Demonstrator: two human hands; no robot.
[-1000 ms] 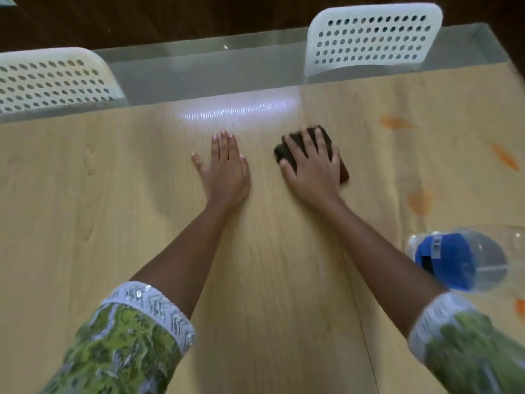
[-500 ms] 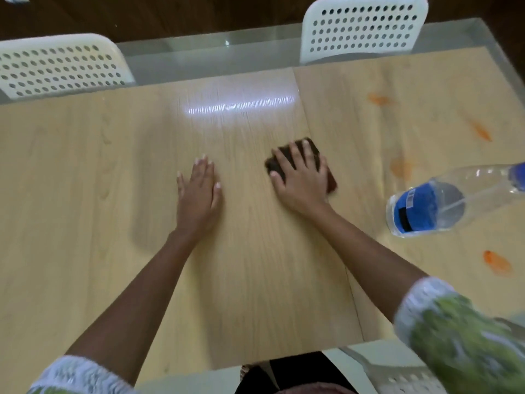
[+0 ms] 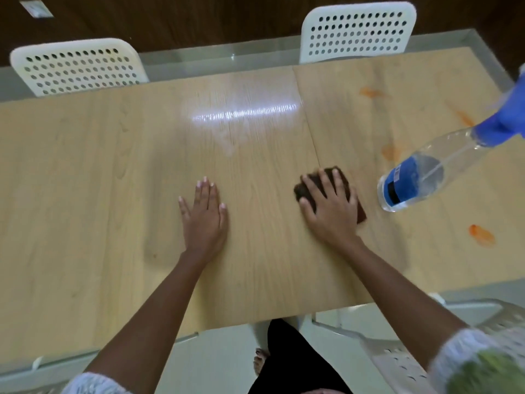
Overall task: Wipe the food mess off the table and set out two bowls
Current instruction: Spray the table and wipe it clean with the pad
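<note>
- You have one view only, head-worn, looking steeply down and forward over the table (image 3: 113, 172) from its near edge.
- Two white chairs (image 3: 358, 29) stand at 11 and 1 o'clock.

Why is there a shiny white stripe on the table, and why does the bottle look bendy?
Head view: the stripe is glare from a light bouncing off the glossy table; the wide-angle lens stretches the spray bottle near the edge; the right hand on the brown cloth looks slightly motion-blurred.
</note>
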